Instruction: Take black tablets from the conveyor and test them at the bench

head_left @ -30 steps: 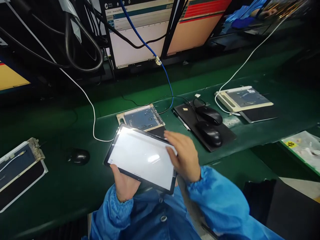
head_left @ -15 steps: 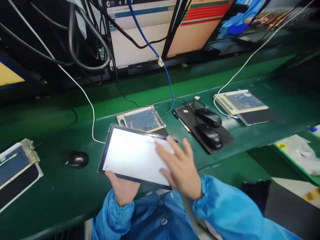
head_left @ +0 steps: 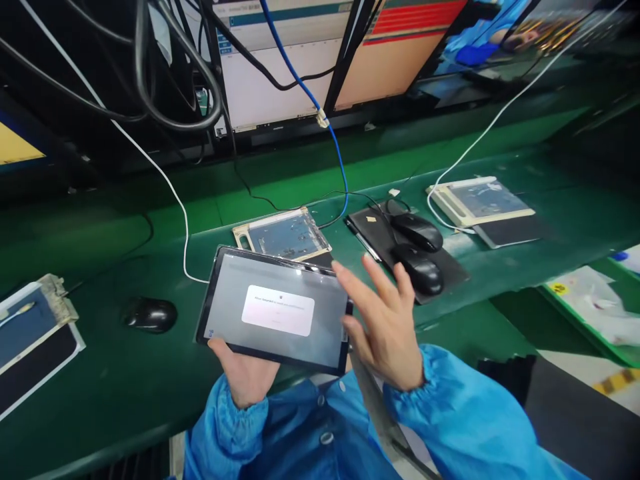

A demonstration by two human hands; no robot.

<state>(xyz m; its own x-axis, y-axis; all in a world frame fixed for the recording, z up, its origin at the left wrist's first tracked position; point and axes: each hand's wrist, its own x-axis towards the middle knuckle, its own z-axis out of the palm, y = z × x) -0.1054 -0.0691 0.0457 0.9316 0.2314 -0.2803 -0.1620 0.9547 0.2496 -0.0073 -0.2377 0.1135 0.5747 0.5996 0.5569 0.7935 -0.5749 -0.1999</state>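
One black-edged tablet (head_left: 274, 309) shows a pop-up (head_left: 279, 320), wording unclear.

Sleeves (head_left: 475, 413) bright blue, loose, creased, slight sheen. Cuffs (head_left: 243, 417) gathered, ruffled at the wrist. Coat front (head_left: 293, 433) deeper blue; small round buttons (head_left: 327, 438), shiny, in a line.

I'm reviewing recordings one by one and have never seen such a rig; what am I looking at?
No machine here: a person works bare-handed, filmed by one camera worn on the head, looking forward and down. The left hand holds a tablet showing a white message box. The right hand is spread by the tablet's right end; whether it touches is unclear. On the green bench lie a black mouse at left, two more mice on a dark pad, and worn, pale-rimmed frames. Lit monitors stand behind.
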